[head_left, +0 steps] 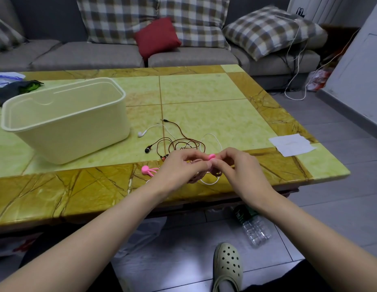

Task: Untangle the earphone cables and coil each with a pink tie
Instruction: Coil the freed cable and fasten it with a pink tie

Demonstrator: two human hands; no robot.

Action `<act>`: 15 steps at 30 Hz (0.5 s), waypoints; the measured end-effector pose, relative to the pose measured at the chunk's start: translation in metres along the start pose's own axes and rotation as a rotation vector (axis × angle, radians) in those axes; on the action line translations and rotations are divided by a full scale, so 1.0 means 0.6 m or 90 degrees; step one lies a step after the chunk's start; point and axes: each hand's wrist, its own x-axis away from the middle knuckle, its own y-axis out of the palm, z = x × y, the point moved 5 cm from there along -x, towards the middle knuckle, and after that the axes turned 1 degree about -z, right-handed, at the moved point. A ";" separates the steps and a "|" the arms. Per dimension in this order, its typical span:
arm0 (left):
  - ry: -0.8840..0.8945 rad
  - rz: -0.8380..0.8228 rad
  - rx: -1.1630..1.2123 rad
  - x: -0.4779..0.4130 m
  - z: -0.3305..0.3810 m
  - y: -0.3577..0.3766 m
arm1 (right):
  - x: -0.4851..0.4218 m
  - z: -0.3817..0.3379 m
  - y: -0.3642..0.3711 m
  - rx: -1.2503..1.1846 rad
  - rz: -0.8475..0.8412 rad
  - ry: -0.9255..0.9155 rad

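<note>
Hands meet at the near edge of the surface [257, 121]. The left hand [179, 167] and right hand [238, 167] are pressed close, fingertips together, pinching a pink tie [211, 157] against a bundle of brown cable [196, 175]. Which fingers carry the grip cannot be told; the bundle is largely hidden beneath the hands.

Location of task items: the brown cable [179, 133] runs from the bundle back across the surface to its plug and one dark earbud [148, 149]. The white cable [212, 138] loops through the same heap, with a white earbud [141, 134] lying beside the bin [65, 121]. A second tie [148, 170] lies just left of the left hand.

Risks, judged from this layout:

1. Trapped strand. A white loop [208, 182] emerges under the hands. Closing the tie now could bind white cable into the brown coil.
2. Incomplete coil. Much brown cable lies loose. Fastening early would leave a trailing length.
3. Coil release. The bundle sits near the edge; a slipped pinch could let it spring open or drop to the floor.
4. Drag. Pulling the bundle could tow the heap and tighten the tangle.
</note>
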 end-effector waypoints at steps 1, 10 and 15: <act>0.011 0.010 -0.004 0.000 0.001 -0.002 | -0.001 0.002 0.001 -0.005 -0.001 0.003; 0.163 0.100 -0.082 0.001 0.010 0.001 | -0.004 0.021 0.014 -0.349 -0.022 0.275; 0.289 0.159 -0.194 0.005 0.022 0.001 | -0.007 0.020 0.026 -0.537 -0.020 0.375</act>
